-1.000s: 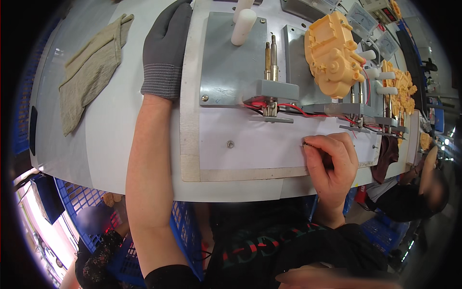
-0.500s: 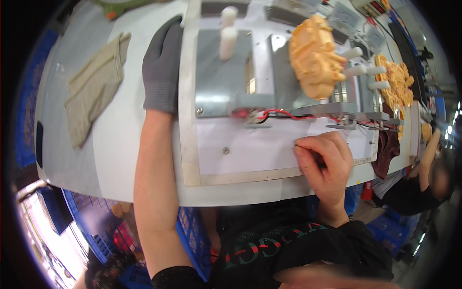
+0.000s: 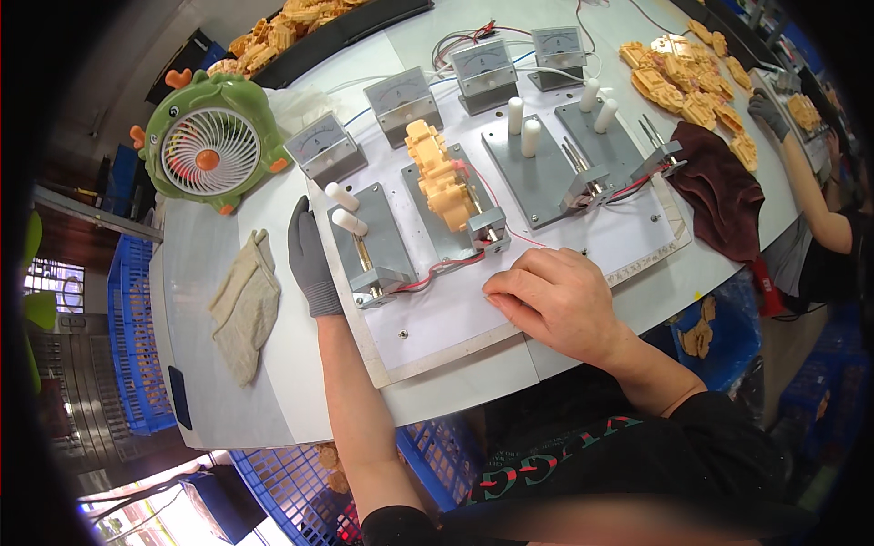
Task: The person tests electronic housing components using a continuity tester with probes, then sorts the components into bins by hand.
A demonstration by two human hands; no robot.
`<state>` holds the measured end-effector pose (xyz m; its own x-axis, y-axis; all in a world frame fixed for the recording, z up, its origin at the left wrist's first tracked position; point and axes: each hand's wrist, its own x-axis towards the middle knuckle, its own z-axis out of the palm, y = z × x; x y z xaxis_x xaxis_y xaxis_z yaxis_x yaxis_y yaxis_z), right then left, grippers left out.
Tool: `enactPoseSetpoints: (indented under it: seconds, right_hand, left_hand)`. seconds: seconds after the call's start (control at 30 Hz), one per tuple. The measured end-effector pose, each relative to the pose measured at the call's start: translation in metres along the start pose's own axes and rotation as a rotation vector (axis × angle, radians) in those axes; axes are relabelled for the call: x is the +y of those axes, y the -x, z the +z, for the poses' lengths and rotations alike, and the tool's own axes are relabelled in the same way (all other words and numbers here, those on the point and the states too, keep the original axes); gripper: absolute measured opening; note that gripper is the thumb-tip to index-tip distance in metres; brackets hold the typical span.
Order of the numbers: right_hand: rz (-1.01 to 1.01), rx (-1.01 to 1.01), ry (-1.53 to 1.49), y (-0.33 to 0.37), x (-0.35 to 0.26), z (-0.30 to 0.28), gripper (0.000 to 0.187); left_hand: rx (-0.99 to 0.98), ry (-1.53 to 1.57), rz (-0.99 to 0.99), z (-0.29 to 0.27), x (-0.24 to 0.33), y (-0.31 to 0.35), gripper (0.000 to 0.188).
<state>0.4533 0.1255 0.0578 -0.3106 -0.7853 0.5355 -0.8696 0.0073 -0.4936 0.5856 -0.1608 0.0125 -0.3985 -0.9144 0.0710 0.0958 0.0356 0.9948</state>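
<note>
My left hand (image 3: 312,259), in a grey glove, lies with fingers stretched along the left edge of the white board (image 3: 437,341). It holds nothing. My bare right hand (image 3: 555,296) rests over the board's front part, fingers curled in and thumb against the index finger. Whatever is between those fingertips, if anything, is hidden. Beyond it, an orange-yellow moulded plastic part (image 3: 441,177) stands on the second grey test plate (image 3: 421,196) from the left, apart from both hands. Next to my left hand is another grey plate (image 3: 387,237) with white pegs (image 3: 349,222). A red wire (image 3: 446,264) runs along the fixtures.
Several analogue meters (image 3: 401,102) line the back. A green fan (image 3: 211,150) and beige cloth (image 3: 246,309) are at left. More orange parts (image 3: 683,77) and a maroon cloth (image 3: 719,191) lie at right. A co-worker's gloved hand (image 3: 769,114) is at far right.
The view has swung, bringing the fan and meters into sight. My left hand stays along the board's edge, while my right hand remains over its front part with fingers curled.
</note>
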Motion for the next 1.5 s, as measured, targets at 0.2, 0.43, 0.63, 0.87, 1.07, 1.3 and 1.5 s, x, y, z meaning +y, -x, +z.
enactPoseSetpoints:
  seconds: [0.2,0.43,0.63,0.87,1.07,1.3,1.5]
  right_hand:
    - [0.003,0.001,-0.007,0.0003,-0.0005,0.0001,0.009]
    - [-0.003,-0.014,0.02,-0.0001,-0.0015,-0.0003,0.01]
    - [-0.009,-0.01,0.021,-0.0002,-0.0013,-0.0001,0.01]
    - [-0.032,-0.006,0.01,0.0002,0.0004,0.0009,0.01]
    - [-0.052,-0.021,0.008,0.0004,0.0021,0.0008,0.011]
    - [-0.049,-0.01,0.01,0.0006,0.0013,0.0009,0.011]
    - [-0.041,-0.011,0.005,0.0018,0.0018,0.0014,0.011]
  left_hand:
    - [-0.016,0.003,0.007,-0.0003,-0.0003,-0.0005,0.049]
    - [0.01,0.008,0.01,0.0012,0.0009,0.0016,0.048]
    - [0.03,-0.071,0.021,0.0029,0.0045,0.0026,0.047]
    - [0.016,-0.014,-0.004,0.0034,0.0042,0.0024,0.047]
    - [0.015,-0.033,0.011,0.0004,-0.0001,0.0005,0.047]
    - [0.014,-0.05,0.032,-0.0006,-0.0016,0.0002,0.048]
    - [0.017,-0.02,-0.002,0.0014,0.0011,0.0011,0.048]
